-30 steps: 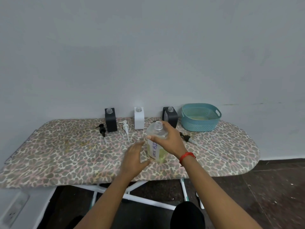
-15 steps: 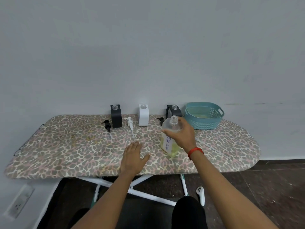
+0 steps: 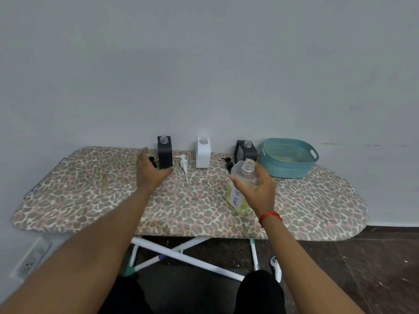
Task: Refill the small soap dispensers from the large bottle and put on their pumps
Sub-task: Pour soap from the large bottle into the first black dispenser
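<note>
Three small square dispensers stand uncapped along the wall: a black dispenser [image 3: 164, 151] at left, a white dispenser [image 3: 203, 152] in the middle and another black dispenser [image 3: 246, 150] at right. My right hand [image 3: 257, 189] grips the large clear bottle [image 3: 239, 196] of yellow soap, open-necked and tilted slightly. My left hand [image 3: 150, 172] reaches toward the left black dispenser, thumb spread, holding nothing; its thumb tip lies at the dispenser's base. A white pump [image 3: 184, 165] lies on the board. A black pump [image 3: 152, 160] lies partly behind my left hand, another black pump [image 3: 227, 162] beside the bottle.
Everything rests on a leopard-print ironing board [image 3: 90, 196] against a grey wall. A teal plastic basket [image 3: 289, 159] stands at the back right. A thin pump tube [image 3: 299, 206] lies to the right of the bottle. A white controller [image 3: 275, 265] lies on the floor.
My left hand has lifted off the board and moved forward and left toward the left black dispenser. My right hand keeps hold of the large bottle, shifted to the right.
</note>
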